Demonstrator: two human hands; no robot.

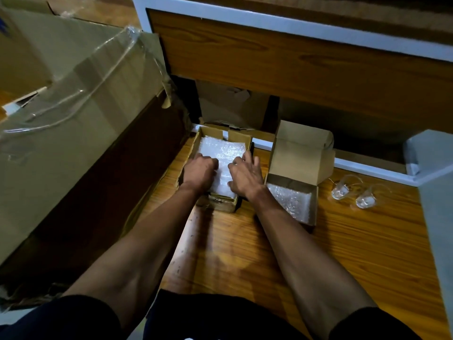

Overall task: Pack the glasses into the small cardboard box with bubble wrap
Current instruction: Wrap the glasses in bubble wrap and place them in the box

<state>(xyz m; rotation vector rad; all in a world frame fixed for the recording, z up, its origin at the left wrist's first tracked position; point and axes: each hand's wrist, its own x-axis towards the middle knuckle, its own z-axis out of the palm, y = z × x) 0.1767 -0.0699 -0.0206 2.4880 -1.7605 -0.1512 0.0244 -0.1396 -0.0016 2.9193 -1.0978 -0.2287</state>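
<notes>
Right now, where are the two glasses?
In the head view, the two glasses lie on the wooden floor at the right, just beyond the small open cardboard box lined with bubble wrap.

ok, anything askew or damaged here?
Nothing broken. The two clear glasses lie tipped on their sides on the wooden floor, right of the small bubble-wrap-lined cardboard box. The big cardboard carton on the left has loose, peeling clear tape.

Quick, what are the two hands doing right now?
Left hand: fingers curled on the bubble wrap in the box.
Right hand: fingers spread, pressing the same wrap.
</notes>
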